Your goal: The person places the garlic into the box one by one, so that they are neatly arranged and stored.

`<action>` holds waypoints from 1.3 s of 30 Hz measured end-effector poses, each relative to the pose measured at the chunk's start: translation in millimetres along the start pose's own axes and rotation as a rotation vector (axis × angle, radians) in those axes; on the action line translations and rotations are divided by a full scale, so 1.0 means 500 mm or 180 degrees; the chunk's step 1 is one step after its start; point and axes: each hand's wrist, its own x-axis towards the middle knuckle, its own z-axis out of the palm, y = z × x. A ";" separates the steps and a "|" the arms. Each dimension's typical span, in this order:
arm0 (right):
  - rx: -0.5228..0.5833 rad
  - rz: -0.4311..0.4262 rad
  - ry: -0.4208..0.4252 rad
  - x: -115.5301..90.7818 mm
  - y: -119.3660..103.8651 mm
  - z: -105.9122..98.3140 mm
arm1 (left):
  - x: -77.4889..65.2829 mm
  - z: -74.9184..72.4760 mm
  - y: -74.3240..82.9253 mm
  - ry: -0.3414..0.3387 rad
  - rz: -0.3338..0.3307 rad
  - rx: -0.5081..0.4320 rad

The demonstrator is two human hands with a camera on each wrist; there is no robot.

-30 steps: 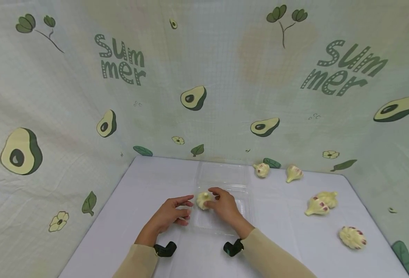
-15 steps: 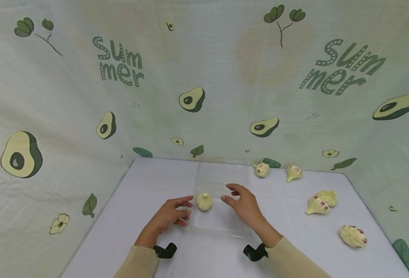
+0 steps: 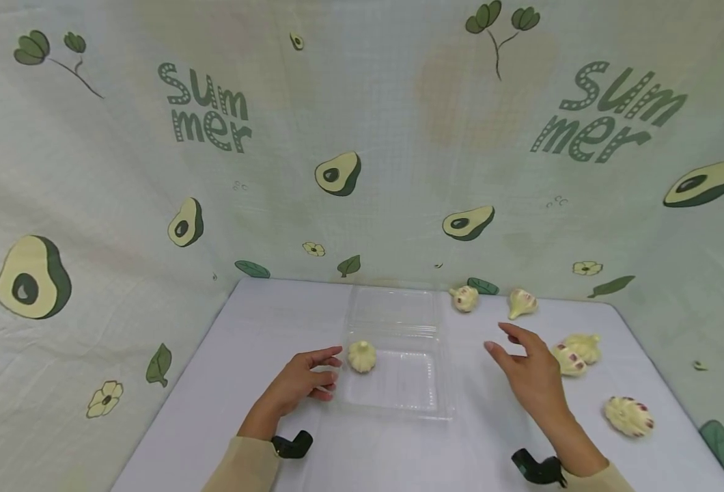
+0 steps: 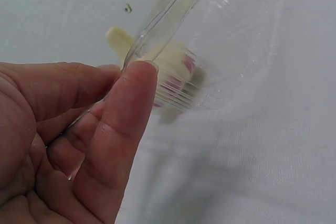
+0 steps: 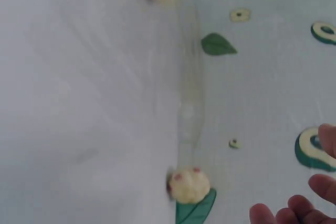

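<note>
A clear plastic clamshell box point(image 3: 393, 411) lies with its lid folded back at the middle of the table. One garlic bulb point(image 3: 362, 357) sits at the left inside it, stem up. My left hand point(image 3: 303, 377) pinches the box's left rim between thumb and fingers; the left wrist view shows the thin plastic edge point(image 4: 163, 19) there, with a purple-marked garlic bulb point(image 4: 176, 74) seen through the wall. Over the table right of the box, my right hand point(image 3: 531, 369) holds nothing, fingers apart. A pair of garlic bulbs point(image 3: 582, 347) lies just beyond it, partly covered by the hand.
Two more garlic bulbs stand near the back edge, one on the left point(image 3: 464, 298) and one on the right point(image 3: 522, 303). Another garlic bulb point(image 3: 629, 417) lies at the front right. A printed cloth point(image 3: 393, 137) hangs behind and beside the white table point(image 3: 263, 321).
My right hand has let go of the garlic bulb in the box and moved right, out past the box toward the other bulbs. The left hand stays at the rim.
</note>
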 end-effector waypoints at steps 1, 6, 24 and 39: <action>-0.0033 0.0031 0.0078 -0.003 0.014 -0.013 | 0.000 0.000 0.000 0.0002 -0.0006 -0.0004; -0.0215 0.0293 0.0327 -0.016 0.092 -0.073 | 0.002 -0.001 -0.001 -0.0010 -0.0010 0.0001; -0.0646 0.1405 0.0598 -0.044 0.212 -0.179 | -0.003 -0.002 0.002 -0.0005 -0.0014 0.0049; -0.0634 0.1834 -0.0083 -0.052 0.361 -0.205 | 0.001 -0.003 0.001 -0.0011 -0.0034 0.0017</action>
